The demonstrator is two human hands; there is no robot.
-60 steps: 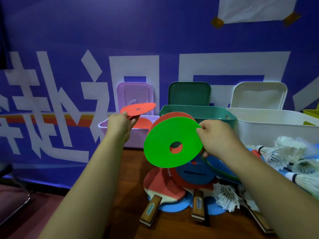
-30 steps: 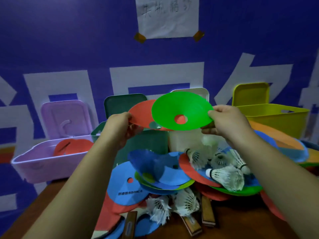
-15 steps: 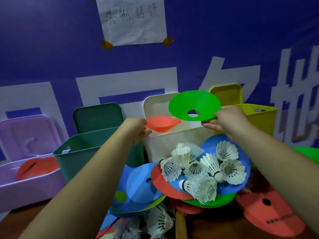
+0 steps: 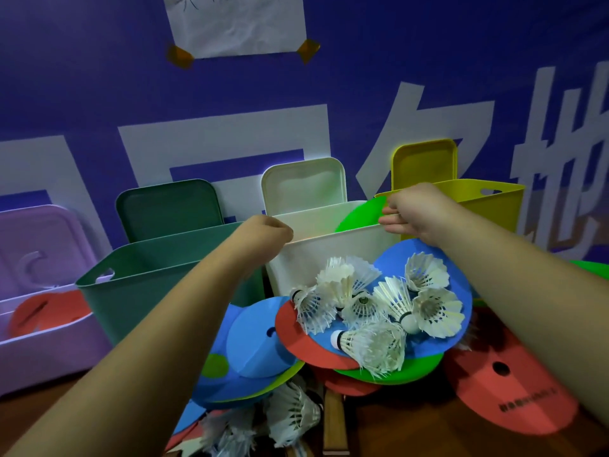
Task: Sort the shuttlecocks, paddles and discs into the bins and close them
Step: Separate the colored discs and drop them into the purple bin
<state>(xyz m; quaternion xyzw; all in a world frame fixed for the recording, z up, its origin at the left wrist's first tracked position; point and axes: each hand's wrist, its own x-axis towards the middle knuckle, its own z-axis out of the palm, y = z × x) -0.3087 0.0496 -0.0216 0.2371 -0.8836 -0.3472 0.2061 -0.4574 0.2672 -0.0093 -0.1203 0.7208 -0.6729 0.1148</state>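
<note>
My right hand [image 4: 418, 212] pinches the edge of a green disc [image 4: 359, 216], which dips into the white bin [image 4: 329, 245] behind its front wall. My left hand [image 4: 263, 232] hovers at that bin's left front corner, back towards me, its fingers hidden. No disc shows in it. In front of the bin lies a pile: several white shuttlecocks [image 4: 379, 301] on a blue disc [image 4: 461, 298], more blue discs [image 4: 257, 344], orange and green discs, and a wooden paddle handle [image 4: 334, 420]. An orange disc [image 4: 510, 384] lies at the right.
Four open bins stand along the blue wall: purple [image 4: 43, 344] with an orange disc [image 4: 49, 311] inside, dark green [image 4: 148, 258], white, and yellow [image 4: 478, 206]. Each bin's lid leans on the wall behind it. More shuttlecocks [image 4: 290, 413] lie at the front of the brown table.
My right hand lowered the green disc from above the white bin into it. The orange disc my left hand held is no longer in sight, and that hand dropped to the bin's rim.
</note>
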